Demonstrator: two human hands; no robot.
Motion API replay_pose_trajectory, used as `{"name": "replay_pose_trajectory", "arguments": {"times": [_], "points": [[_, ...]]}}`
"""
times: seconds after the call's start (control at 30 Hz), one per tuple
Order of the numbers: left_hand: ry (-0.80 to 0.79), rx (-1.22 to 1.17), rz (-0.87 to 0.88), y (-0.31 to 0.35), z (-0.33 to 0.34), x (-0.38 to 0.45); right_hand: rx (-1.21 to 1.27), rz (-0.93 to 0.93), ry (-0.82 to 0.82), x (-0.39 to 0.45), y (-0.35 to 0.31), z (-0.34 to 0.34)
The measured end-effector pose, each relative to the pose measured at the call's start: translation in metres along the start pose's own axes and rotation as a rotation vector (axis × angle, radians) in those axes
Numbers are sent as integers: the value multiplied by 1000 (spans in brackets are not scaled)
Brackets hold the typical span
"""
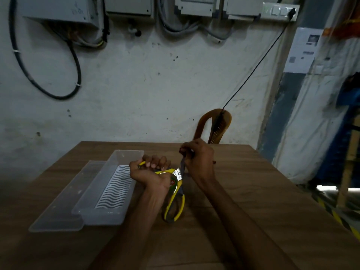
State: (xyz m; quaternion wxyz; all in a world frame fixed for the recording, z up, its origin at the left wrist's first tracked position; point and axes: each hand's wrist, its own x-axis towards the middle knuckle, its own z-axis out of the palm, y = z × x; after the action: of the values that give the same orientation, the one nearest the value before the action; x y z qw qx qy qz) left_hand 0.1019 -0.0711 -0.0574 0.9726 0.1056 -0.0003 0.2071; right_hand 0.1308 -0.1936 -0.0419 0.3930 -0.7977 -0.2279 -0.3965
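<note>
Scissors [178, 174]: yellow handles, spread wide, held over the middle of the table between both hands; one handle loop hangs toward the near edge.
Left hand [153, 172]: fingers curled round the other handle.
Right hand [196, 158]: pinches a blade near its tip.
Tray [101, 218]: clear plastic with a wavy white insert, just left of the left hand.
Lid [56, 215]: flat, against the tray's left side.
Table [243, 191]: brown wood.
Chair [220, 125]: brown, behind the far edge.
</note>
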Motion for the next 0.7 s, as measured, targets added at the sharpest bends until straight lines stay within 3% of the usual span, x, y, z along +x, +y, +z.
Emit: {"name": "replay_pose_trajectory", "arguments": {"times": [0.13,0.2,0.33,0.4,0.5,0.6,0.7], "points": [[23,-22,0,3,-4,3,258,308,190,19,-6,-14],[30,-28,5,4,-4,5,340,368,236,13,-5,-28],[23,-25,7,2,-3,5,467,335,-153,-16,-4,-35],[16,-18,-2,1,-3,5,346,278,-177,-20,4,-26],[8,-9,-9,0,-2,3,249,193,-86,-11,8,-18],[9,-18,-17,0,-2,2,313,296,16,9,10,-26],[5,-29,-27,2,-2,3,224,416,149,28,31,-40]]}}
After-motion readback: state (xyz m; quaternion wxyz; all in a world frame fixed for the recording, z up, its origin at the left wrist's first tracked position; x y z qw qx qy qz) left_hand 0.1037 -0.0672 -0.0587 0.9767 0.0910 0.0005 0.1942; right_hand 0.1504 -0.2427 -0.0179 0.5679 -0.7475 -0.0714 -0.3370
